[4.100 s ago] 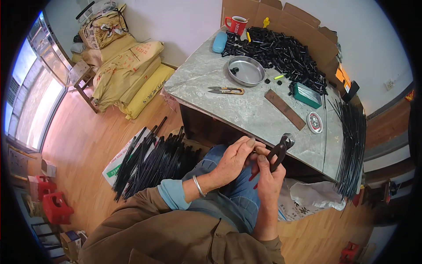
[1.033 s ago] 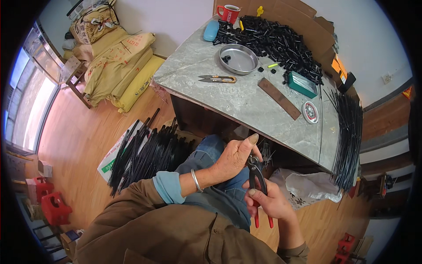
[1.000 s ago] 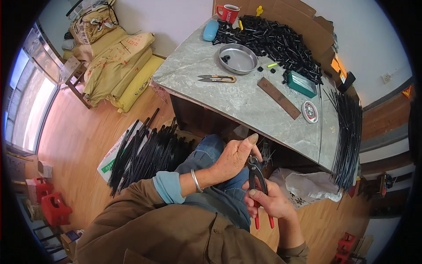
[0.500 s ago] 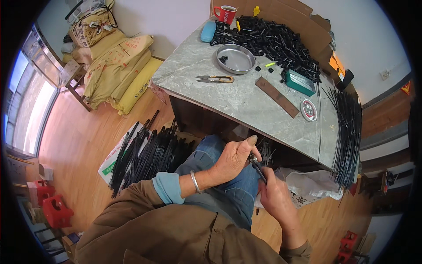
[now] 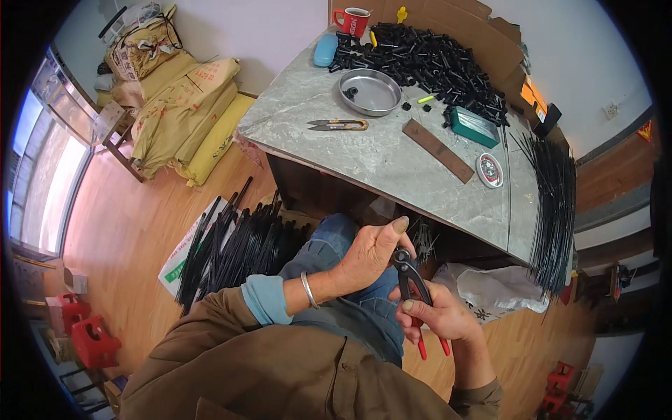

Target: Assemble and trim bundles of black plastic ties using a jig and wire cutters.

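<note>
Over my knees, my right hand point(image 5: 442, 313) is closed round end-cutting pincers point(image 5: 404, 263) with black arms and red grips. The pincers' handles are spread apart, their red ends pointing toward me. My left hand point(image 5: 372, 253), with a silver bangle point(image 5: 308, 289) at its wrist, is right beside the pincers' head. Its thumb sticks up and its fingers curl in; anything they hold is hidden from view. A bundle of black rods point(image 5: 255, 241) lies on the floor, left of my legs.
On the stone-topped table point(image 5: 308, 157) are a heap of black tubular parts point(image 5: 434, 63), a round metal dish point(image 5: 371, 93), thread snips point(image 5: 339, 125), a rusty metal bar point(image 5: 437, 150), a green box point(image 5: 476, 127) and long black wires point(image 5: 553, 210). Yellow sacks point(image 5: 189, 105) sit at the far left.
My right hand has turned and opened the pincers, so the red handles now show spread apart. My left hand stays almost where it was.
</note>
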A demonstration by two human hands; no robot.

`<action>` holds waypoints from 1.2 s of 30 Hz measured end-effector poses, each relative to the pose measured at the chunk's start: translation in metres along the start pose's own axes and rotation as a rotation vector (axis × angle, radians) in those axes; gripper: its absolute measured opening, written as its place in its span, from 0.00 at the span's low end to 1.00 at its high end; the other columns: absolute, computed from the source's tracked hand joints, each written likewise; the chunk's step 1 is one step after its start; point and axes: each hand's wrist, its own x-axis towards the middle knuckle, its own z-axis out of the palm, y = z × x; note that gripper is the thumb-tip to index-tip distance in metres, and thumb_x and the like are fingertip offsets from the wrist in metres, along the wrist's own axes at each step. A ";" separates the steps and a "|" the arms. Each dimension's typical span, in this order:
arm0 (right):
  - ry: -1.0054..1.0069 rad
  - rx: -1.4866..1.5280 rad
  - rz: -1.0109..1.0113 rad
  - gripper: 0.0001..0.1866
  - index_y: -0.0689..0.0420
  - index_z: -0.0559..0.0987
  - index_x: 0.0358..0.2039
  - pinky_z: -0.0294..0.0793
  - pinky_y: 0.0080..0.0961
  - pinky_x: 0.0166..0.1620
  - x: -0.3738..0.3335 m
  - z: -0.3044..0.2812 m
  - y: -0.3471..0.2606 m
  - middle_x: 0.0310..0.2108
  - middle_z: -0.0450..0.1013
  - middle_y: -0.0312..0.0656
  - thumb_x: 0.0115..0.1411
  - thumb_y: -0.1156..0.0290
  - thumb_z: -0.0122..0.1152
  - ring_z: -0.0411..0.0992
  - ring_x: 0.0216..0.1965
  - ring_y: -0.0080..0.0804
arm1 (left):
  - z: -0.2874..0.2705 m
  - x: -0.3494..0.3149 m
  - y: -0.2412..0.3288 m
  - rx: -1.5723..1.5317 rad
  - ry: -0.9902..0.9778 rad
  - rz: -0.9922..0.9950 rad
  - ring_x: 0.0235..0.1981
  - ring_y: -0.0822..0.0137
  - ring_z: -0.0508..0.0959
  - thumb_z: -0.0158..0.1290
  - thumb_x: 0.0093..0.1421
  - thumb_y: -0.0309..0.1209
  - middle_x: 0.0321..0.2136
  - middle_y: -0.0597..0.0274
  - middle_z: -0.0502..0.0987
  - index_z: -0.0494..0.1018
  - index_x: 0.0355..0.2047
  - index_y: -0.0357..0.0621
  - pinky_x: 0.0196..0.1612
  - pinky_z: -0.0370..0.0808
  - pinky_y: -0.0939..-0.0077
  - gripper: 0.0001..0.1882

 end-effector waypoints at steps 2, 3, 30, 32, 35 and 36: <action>0.076 -0.184 0.002 0.11 0.64 0.68 0.47 0.71 0.21 0.21 0.002 0.001 -0.002 0.21 0.67 0.35 0.65 0.76 0.45 0.66 0.17 0.21 | -0.001 0.000 0.000 0.031 -0.011 0.001 0.16 0.77 0.63 0.29 0.66 0.59 0.12 0.69 0.63 0.76 0.24 0.36 0.21 0.59 0.81 0.39; 0.148 -0.365 0.009 0.11 0.64 0.68 0.47 0.71 0.20 0.21 0.003 0.003 -0.002 0.21 0.67 0.35 0.65 0.76 0.45 0.66 0.17 0.21 | -0.001 0.000 -0.002 0.038 -0.004 -0.010 0.16 0.77 0.62 0.29 0.66 0.59 0.12 0.69 0.63 0.76 0.24 0.36 0.21 0.59 0.81 0.39; 0.329 -1.134 -0.062 0.13 0.65 0.66 0.36 0.70 0.40 0.23 -0.009 0.000 -0.011 0.22 0.72 0.53 0.65 0.66 0.50 0.73 0.21 0.48 | 0.008 -0.010 -0.014 0.008 -0.030 -0.040 0.16 0.80 0.61 0.33 0.68 0.55 0.13 0.70 0.64 0.74 0.21 0.36 0.20 0.58 0.82 0.36; 0.365 -1.148 -0.080 0.12 0.66 0.66 0.35 0.69 0.43 0.25 -0.004 0.003 -0.016 0.23 0.71 0.58 0.65 0.67 0.49 0.71 0.23 0.58 | 0.008 -0.006 -0.016 0.010 0.002 -0.049 0.16 0.80 0.60 0.33 0.68 0.55 0.13 0.69 0.64 0.74 0.21 0.36 0.20 0.58 0.81 0.35; 0.254 -0.887 0.272 0.12 0.63 0.69 0.41 0.76 0.30 0.28 -0.001 0.012 -0.036 0.22 0.74 0.44 0.65 0.66 0.51 0.75 0.23 0.32 | 0.002 0.000 -0.020 -0.011 0.032 -0.077 0.15 0.79 0.60 0.34 0.68 0.54 0.13 0.68 0.65 0.73 0.20 0.36 0.19 0.57 0.82 0.35; 0.206 -0.660 0.205 0.12 0.63 0.68 0.42 0.76 0.28 0.28 -0.001 0.007 -0.025 0.23 0.73 0.43 0.66 0.66 0.50 0.75 0.23 0.30 | 0.001 0.003 -0.017 -0.032 0.011 -0.097 0.15 0.79 0.61 0.34 0.67 0.55 0.14 0.68 0.65 0.73 0.21 0.37 0.19 0.57 0.82 0.35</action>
